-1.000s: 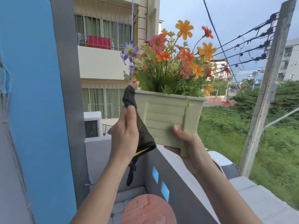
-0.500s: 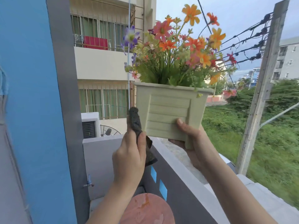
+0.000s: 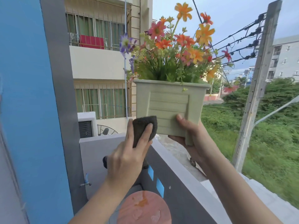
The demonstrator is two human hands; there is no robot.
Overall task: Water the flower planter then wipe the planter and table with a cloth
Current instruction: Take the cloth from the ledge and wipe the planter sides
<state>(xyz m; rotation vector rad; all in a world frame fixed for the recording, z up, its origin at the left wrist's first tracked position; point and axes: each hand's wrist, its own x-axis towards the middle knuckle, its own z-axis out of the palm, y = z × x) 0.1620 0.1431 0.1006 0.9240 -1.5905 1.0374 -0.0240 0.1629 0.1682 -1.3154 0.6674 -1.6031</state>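
I judge I'm in the wiping part. My right hand [image 3: 192,135] grips the planter [image 3: 168,101] by its lower right corner, thumb on the front face, and holds it in the air above the balcony wall [image 3: 178,159], resting on nothing. My left hand [image 3: 127,160] clutches the cloth [image 3: 142,126] and presses it on the lower left of that face. Nothing to pour from shows, so I can only guess the watering is done. Left to do, I'd say, are the planter's other faces and then the round counter [image 3: 144,209] below me, which carries an orange smear.
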